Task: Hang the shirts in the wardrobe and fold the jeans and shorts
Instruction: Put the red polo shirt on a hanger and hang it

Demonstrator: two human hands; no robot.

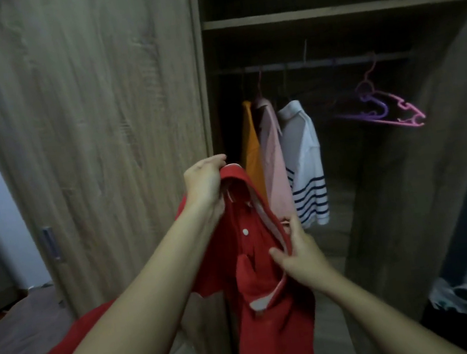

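Hidden or unclear:
- My left forearm covers much of a red cloth (70, 349) at lower left. I cannot tell whether it is part of the shirt I hold.
- The wardrobe (322, 10) interior is dark and its rail (315, 63) is faint.
- I cannot tell whether a hanger sits inside my shirt.

Item: red polo shirt (262, 293)
- It has a pale-trimmed collar and a white button on the placket.
- It hangs lengthwise in front of the open wardrobe.

Grip:
- My left hand (204, 181) curls over the shirt's top, at the collar.
- My right hand (301, 254) pinches the collar edge lower down, thumb in front.

Behind, on the rail:
- An orange shirt (251, 150), a pink shirt (274, 164) and a white striped shirt (306, 166) hang side by side.
- A purple hanger (374, 110) and a pink hanger (408, 117) hang bare, well apart to the right.
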